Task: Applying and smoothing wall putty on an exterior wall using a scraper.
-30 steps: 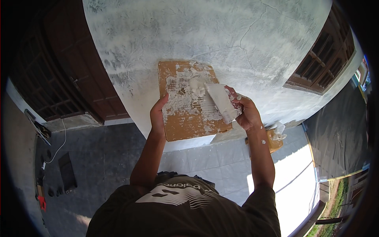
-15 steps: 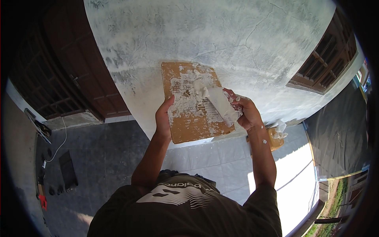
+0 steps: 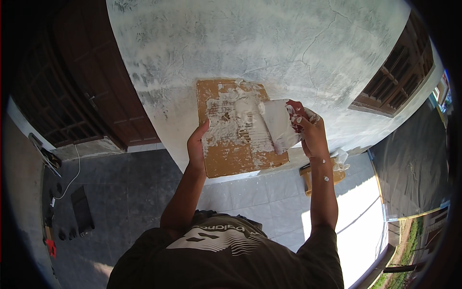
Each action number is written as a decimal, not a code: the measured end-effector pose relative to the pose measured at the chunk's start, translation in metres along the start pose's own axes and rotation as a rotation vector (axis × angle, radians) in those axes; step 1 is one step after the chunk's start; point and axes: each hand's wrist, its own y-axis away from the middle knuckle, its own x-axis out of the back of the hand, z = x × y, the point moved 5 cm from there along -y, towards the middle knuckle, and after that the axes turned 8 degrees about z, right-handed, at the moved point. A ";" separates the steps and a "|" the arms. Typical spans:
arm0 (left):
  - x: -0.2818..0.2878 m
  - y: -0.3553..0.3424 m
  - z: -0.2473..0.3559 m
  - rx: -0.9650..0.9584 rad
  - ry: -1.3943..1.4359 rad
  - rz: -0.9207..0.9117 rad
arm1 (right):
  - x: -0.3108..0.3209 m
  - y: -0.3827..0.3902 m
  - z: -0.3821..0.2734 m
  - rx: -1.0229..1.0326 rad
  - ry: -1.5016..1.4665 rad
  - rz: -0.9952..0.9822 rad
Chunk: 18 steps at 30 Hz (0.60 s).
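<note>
My left hand grips the left edge of a brown cardboard sheet, its thumb on top and its fingers hidden underneath. White filler paste is smeared over the cardboard, thickest near the middle. In my right hand is a putty knife with a wide, paste-coated blade and a reddish handle. The blade lies against the right part of the cardboard, touching the paste. Specks of paste dot my right hand and forearm.
Ahead rises a patchy white-grey wall with cracks. A brown door stands left, a wooden window right. Near the wall's foot sits a tan container with a white plastic bag. A white cable crosses the floor at left.
My right hand has moved right and slightly up, turning the putty knife so more of its blade and handle shows. Paste is spread wider beside the blade. The cardboard has shifted slightly down.
</note>
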 end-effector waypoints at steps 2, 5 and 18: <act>0.001 -0.001 0.004 0.009 -0.001 0.010 | -0.003 0.000 -0.011 0.116 0.099 0.001; 0.008 -0.007 0.005 0.029 -0.007 0.029 | -0.011 0.002 -0.022 0.148 0.175 -0.030; 0.003 -0.020 0.014 0.101 -0.004 0.022 | -0.021 -0.023 -0.040 0.178 0.168 0.039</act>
